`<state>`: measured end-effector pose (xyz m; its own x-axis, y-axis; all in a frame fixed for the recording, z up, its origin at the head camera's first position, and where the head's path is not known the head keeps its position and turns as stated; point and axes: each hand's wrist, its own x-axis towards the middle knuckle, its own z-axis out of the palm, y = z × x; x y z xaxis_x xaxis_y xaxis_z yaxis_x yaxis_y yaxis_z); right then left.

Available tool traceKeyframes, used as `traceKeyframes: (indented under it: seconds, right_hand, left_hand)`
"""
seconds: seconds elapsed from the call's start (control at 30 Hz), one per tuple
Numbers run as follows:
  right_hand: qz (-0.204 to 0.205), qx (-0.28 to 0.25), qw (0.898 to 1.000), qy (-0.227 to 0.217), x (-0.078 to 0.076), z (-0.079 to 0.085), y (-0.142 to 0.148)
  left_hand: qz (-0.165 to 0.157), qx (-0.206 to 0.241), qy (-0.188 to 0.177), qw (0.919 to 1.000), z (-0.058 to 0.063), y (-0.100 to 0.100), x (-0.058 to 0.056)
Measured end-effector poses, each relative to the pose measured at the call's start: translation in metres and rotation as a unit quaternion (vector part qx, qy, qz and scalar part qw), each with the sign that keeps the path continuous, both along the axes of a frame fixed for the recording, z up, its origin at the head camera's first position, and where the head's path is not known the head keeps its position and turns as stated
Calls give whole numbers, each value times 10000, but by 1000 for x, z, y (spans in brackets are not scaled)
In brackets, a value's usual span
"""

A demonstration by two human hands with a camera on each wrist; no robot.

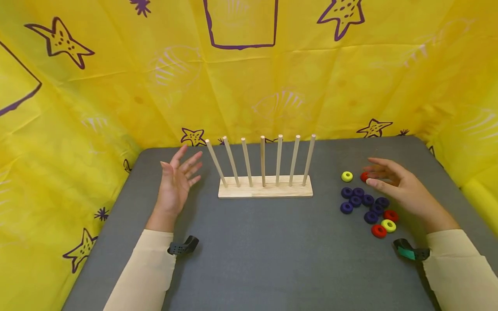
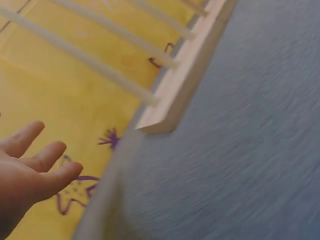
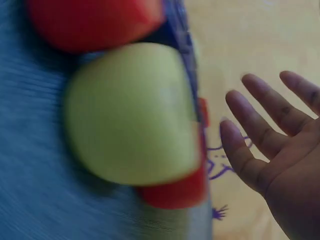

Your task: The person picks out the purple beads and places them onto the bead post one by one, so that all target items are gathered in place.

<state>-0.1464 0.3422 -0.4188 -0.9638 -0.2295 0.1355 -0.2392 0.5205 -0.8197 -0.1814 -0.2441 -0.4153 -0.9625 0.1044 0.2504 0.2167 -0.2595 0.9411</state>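
A pale wooden base (image 1: 256, 192) with several upright pegs (image 1: 263, 162) stands near the back of the grey table. Left of it, my left hand (image 1: 173, 185) is raised, fingers spread and palm turned toward the pegs, holding nothing. On the right, my right hand (image 1: 400, 185) hovers over a group of small rings with its fingers loosely bent and nothing in its grasp. Dark blue rings (image 1: 355, 201) lie in the middle of the group. Red rings (image 1: 379, 231) and yellow rings (image 1: 347, 176) lie around them. One red ring (image 1: 364, 176) is partly hidden behind the right fingertips.
Yellow cloth (image 1: 241, 86) printed with purple starfish hangs behind and beside the table (image 1: 264, 255). Black straps (image 1: 183, 246) sit at both wrists. In the right wrist view, a yellow ring (image 3: 132, 115) looms large and blurred close to the camera.
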Motion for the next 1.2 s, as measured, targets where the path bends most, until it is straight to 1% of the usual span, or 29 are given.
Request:
traceKeyframes:
  seconds: [0.1,0.2,0.27,0.37,0.47,0.63,0.7,0.77,0.83,1.03,1.2]
  right_hand:
    - [-59,-18,9999,-138,-1,-10,-3]
    - [41,-119,9997,-215,-2,-18,-4]
    - [77,-173,9995,-241,-2,-24,-2]
    - [107,-258,9992,-269,-3,-33,0]
    - [84,-157,9993,-324,-3,-40,3]
    - [35,242,9988,-436,-4,-45,4]
    - [1,358,9984,-446,-3,-44,4]
    - [-29,444,9981,-419,-4,-44,2]
    - [-65,529,9979,-357,-5,-44,1]
    - [-78,894,9960,-6,-7,-47,-4]
    - [-227,1041,9943,-32,-8,-47,-7]
  left_hand:
    - [87,189,-149,9997,-12,12,-2]
    - [147,395,-304,9986,-23,22,-4]
    - [107,458,-345,9983,-30,30,-5]
    - [-43,403,-293,9987,-39,37,-6]
    - [-163,353,-148,9991,-45,44,-5]
    - [-193,436,-7,9989,-52,51,-5]
    - [-237,351,-2,9991,-55,54,-5]
    - [-209,181,-18,9996,-56,55,-5]
    - [-129,14,-74,9999,-57,56,-4]
    - [193,-148,-304,9992,-57,58,-5]
    - [421,-445,-424,9972,-57,57,-6]
